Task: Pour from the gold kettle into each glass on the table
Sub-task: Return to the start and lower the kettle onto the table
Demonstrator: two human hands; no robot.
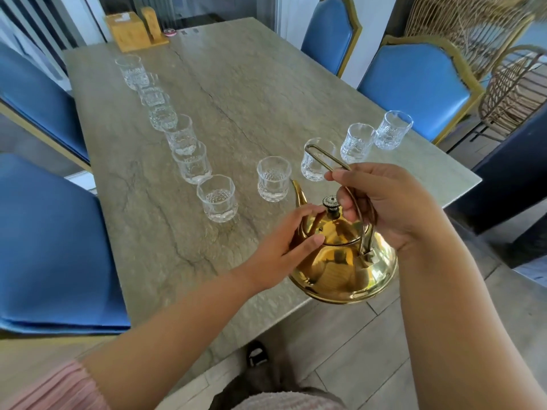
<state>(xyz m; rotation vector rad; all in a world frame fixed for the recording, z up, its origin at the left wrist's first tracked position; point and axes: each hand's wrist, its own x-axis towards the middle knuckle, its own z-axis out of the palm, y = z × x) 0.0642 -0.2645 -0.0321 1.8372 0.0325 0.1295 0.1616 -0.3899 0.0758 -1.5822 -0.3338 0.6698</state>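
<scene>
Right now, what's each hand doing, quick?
Left hand: open, fingers resting on the gold kettle lid.
Right hand: closed around the kettle's handle.

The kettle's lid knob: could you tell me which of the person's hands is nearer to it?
It is close, but the left. The left hand rests on the gold kettle by the spout, fingertips almost at the lid knob. The right hand grips the handle just above and right.
</scene>
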